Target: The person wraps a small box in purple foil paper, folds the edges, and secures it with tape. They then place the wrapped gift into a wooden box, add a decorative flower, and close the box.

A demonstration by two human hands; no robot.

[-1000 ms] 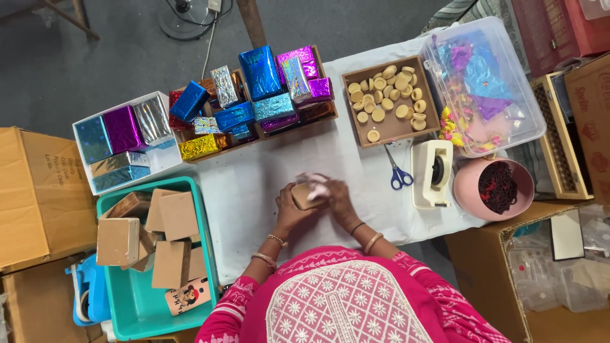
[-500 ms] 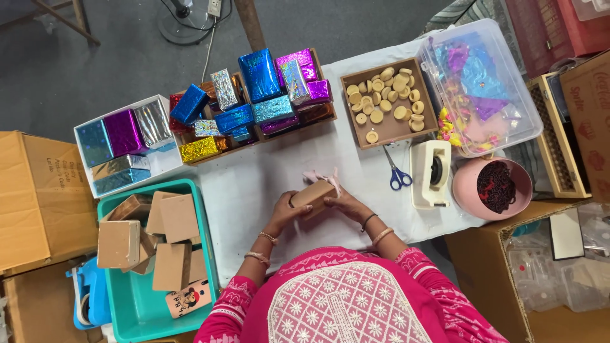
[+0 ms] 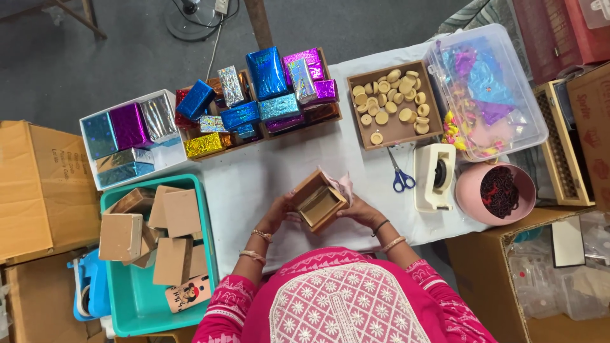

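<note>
Small open brown wooden box (image 3: 319,202) sits tilted between both hands, lifted just above the white table cover (image 3: 254,184), in front of the torso. Left hand (image 3: 279,213) has fingers curled shut around the box's left corner; right hand (image 3: 361,209) wraps the right side the same way, with a pale pink cloth (image 3: 343,184) pinched against the box's far edge. The two-sided grip keeps the open cavity facing up at the camera (cloth stays ready on the rim).

Supplies fan around within reach:
- teal plastic tub (image 3: 136,305) of plain brown boxes, at left
- foil-wrapped shiny boxes (image 3: 267,95) stacked at the far edge
- wooden tray of round discs (image 3: 391,105), blue-handled scissors (image 3: 400,174) and cream tape dispenser (image 3: 434,174), at right
</note>
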